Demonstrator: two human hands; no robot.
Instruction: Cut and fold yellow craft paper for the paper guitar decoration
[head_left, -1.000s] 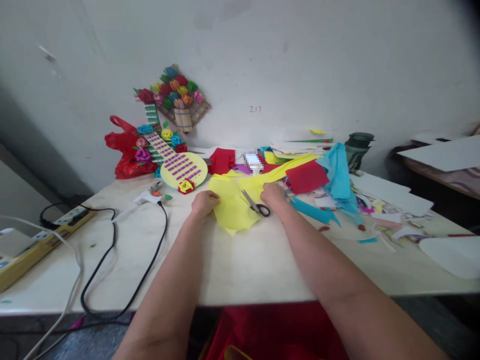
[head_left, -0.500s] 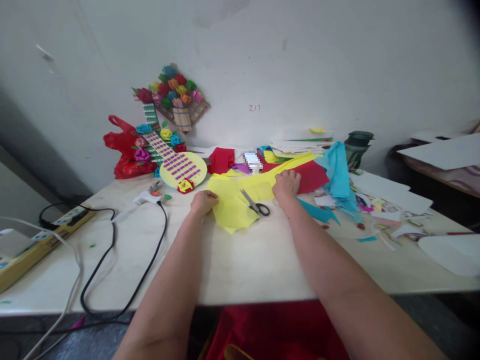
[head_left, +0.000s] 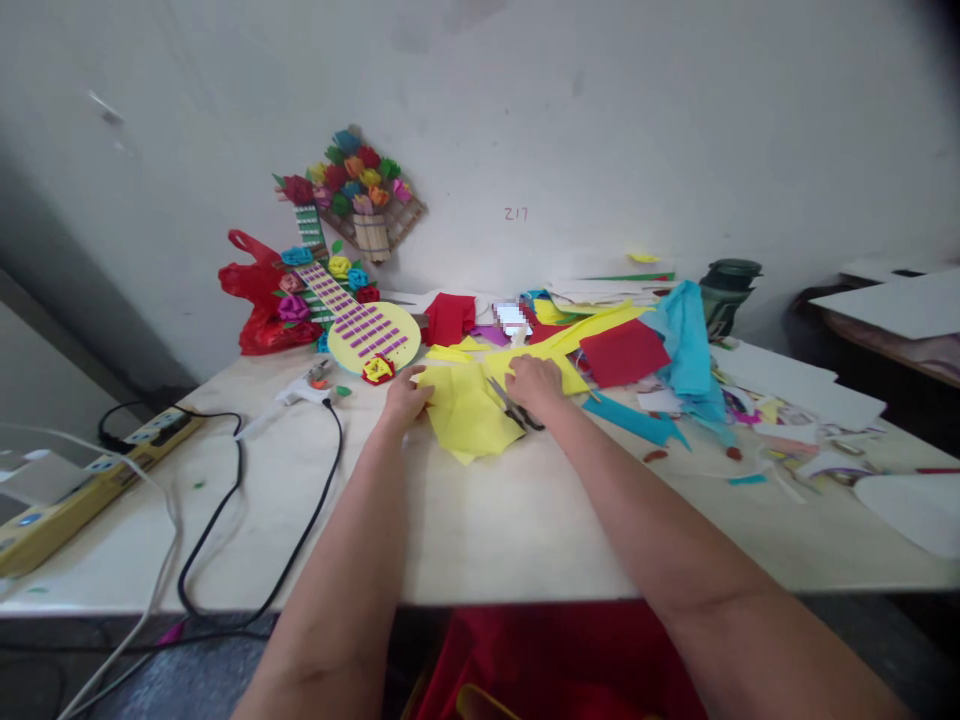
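Note:
A yellow crepe paper sheet (head_left: 469, 415) lies creased on the table in front of me. My left hand (head_left: 407, 395) is at its left edge, thumb and fingertips closed on the paper. My right hand (head_left: 536, 385) is over another piece of yellow paper (head_left: 574, 376), fingers bent downward and slightly apart, touching near the scissors. The scissors (head_left: 508, 402) lie on the yellow sheet, blades pointing away to the left; my right hand partly covers their dark handles. Right of that hand is a red paper piece (head_left: 624, 352), with a blue strip (head_left: 637, 424) nearer me.
A paper guitar (head_left: 375, 338) with paper flowers stands at the left, near a glue gun (head_left: 304, 388) and its black cord. A power strip (head_left: 97, 485) lies far left. Blue crepe paper (head_left: 686, 345), a dark bottle (head_left: 729, 295) and scraps (head_left: 795, 450) occupy the right.
My right hand has moved left, from the yellow paper by the red piece to beside the scissors. The red piece shows more fully. My left hand has shifted slightly up the sheet's edge.

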